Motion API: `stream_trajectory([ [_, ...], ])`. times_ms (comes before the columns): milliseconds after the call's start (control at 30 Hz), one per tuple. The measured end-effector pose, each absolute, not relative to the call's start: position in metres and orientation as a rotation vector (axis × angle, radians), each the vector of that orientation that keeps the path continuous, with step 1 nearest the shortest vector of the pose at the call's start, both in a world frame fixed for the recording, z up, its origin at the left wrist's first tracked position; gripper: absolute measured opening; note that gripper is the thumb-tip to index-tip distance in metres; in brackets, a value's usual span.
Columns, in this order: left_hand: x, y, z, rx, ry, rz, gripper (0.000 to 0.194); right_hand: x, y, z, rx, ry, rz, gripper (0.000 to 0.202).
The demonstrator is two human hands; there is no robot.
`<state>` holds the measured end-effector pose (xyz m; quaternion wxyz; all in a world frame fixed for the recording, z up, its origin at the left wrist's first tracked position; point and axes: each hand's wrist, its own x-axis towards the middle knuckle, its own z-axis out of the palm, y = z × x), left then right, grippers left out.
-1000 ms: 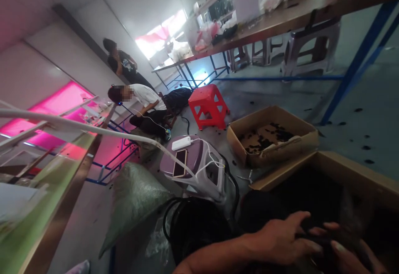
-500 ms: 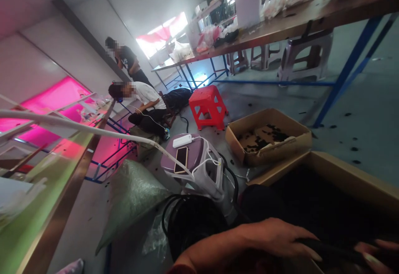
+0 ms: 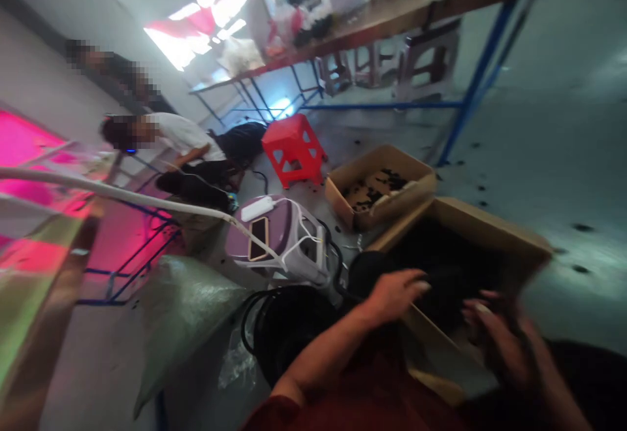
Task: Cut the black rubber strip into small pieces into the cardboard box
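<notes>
My left hand (image 3: 396, 295) reaches over the near left edge of a large cardboard box (image 3: 494, 222). Its fingers are bent together, and a dark shape at their tips blurs into the heap of black pieces (image 3: 441, 248) inside. Over the box's near right part, my right hand (image 3: 504, 339) is curled, thumb against fingers. Something dark lies along it, but motion blur and the black background hide what it is. The hands are apart, facing each other across the black heap.
A smaller cardboard box (image 3: 343, 206) with black scraps stands beyond. Left of it are a red stool (image 3: 294, 147) and a purple-topped stool (image 3: 289, 241) bearing a phone (image 3: 258, 238) and cables. A stuffed sack (image 3: 181, 313) and a black bucket-like container (image 3: 289, 326) are nearer. A person (image 3: 191, 143) sits ahead.
My view has swung right and down, so the boxes appear further left and more of the large one shows. Both hands now show more fully above it.
</notes>
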<state>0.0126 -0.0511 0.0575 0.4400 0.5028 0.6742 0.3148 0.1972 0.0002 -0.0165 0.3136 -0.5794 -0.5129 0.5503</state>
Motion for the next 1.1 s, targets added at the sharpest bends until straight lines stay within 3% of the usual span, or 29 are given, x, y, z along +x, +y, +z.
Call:
stream_trajectory([
  [100, 0.002, -0.045, 0.05, 1.116, 1.751, 0.937, 0.037, 0.209, -0.029, -0.018, -1.507, -1.435, 1.557, 0.056],
  [233, -0.004, -0.035, 0.039, 1.08, 1.714, 0.918, 0.043, 0.208, -0.055, -0.022, -1.52, -1.561, 1.596, 0.046],
  [400, 0.001, -0.034, 0.032, 1.202, 1.692, 0.822, 0.046, 0.216, -0.071, -0.024, -1.535, -1.646, 1.615, 0.05],
  [1100, 0.008, -0.027, 0.019, 1.32, 1.582, 0.698, 0.046, 0.212, -0.048, -0.016, -1.444, -1.784, 1.598, 0.047],
])
